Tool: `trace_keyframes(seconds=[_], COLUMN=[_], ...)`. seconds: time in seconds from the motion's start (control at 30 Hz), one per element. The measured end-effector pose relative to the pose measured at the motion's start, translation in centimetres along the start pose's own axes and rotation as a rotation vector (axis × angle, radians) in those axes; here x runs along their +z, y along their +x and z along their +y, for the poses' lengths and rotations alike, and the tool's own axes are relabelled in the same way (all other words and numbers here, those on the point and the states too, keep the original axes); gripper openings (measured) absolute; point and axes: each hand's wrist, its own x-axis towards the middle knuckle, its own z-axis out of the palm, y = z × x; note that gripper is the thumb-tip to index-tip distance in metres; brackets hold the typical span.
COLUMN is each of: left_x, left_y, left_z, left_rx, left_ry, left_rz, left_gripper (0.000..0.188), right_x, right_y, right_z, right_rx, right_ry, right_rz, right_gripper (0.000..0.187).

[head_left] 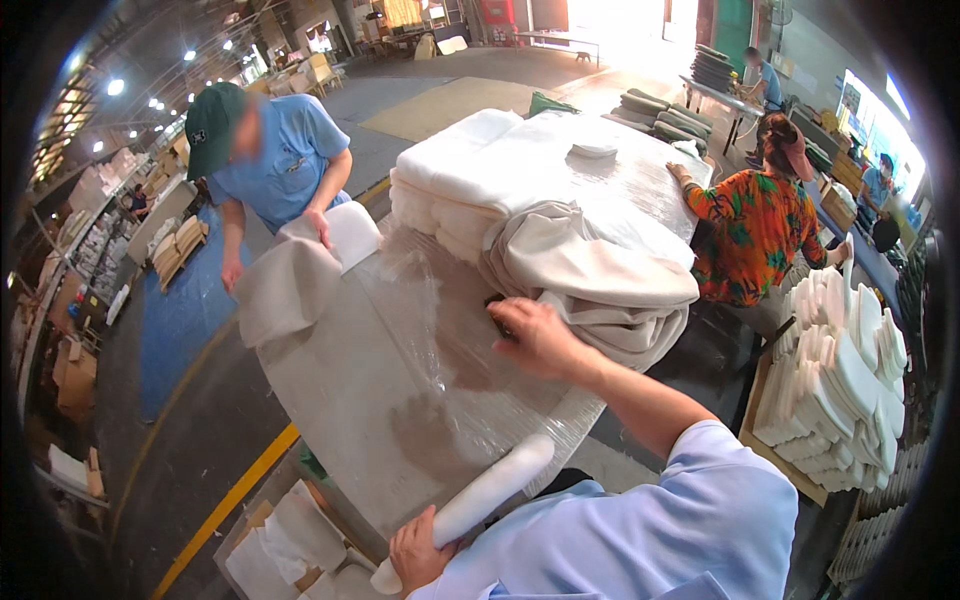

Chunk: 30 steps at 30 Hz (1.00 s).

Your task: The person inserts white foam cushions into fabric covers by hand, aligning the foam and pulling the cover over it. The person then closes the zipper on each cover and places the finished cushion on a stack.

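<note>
My left hand [420, 548] is closed around the near end of a long white foam pad [495, 490], which lies slanted along the table's near edge. Farther up, my right hand [540, 335] is over the table beside a heap of beige fabric covers [595, 275]. Its fingers are bent, and a small dark thing shows at the fingertips, too small to make out. Clear plastic film covers the table [340, 400]. Behind the covers rises a stack of thick white padding [460, 165].
Across the table at left, a person in a blue shirt [285, 145] handles a beige cover [290, 280] with a white pad. At right, another in a patterned top [755, 235] stands beside stacked white pads [840, 370]. A box of white pieces [290, 540] sits below the near-left edge.
</note>
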Motion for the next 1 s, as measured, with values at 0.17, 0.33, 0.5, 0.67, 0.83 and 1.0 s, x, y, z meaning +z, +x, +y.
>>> trace_keyframes(seconds=[0.17,0.33,0.5,0.67,0.83,1.0], left_x=[0.0,-0.4,-0.3,0.1,-0.5,-0.1], left_y=[0.2,0.3,-0.3,-1.3,-2.0,-1.6], left_z=[1.8,1.8,2.2,1.7,1.7,0.8], left_rx=[-0.103,-0.152,-0.182,-0.129,-0.174,-0.090], left_ry=[0.084,0.092,0.118,0.094,0.071,0.032], left_rz=[0.048,0.027,0.082,0.102,0.059,0.098], left_gripper=[0.083,0.078,0.076,0.079,0.078,0.078], right_x=[-2.8,-2.3,-3.2,-11.3,-19.9,-25.3], right_y=[3.9,6.1,7.6,7.7,6.2,3.4], right_z=[5.7,7.6,9.3,12.1,8.7,4.3], right_rx=[0.274,0.404,0.360,0.462,0.453,0.285], right_ry=[-0.247,-0.312,-0.222,0.233,0.765,1.062], right_rz=[0.054,-0.100,-0.156,0.097,0.264,0.264], right_gripper=[0.070,0.068,0.057,0.041,0.035,0.037])
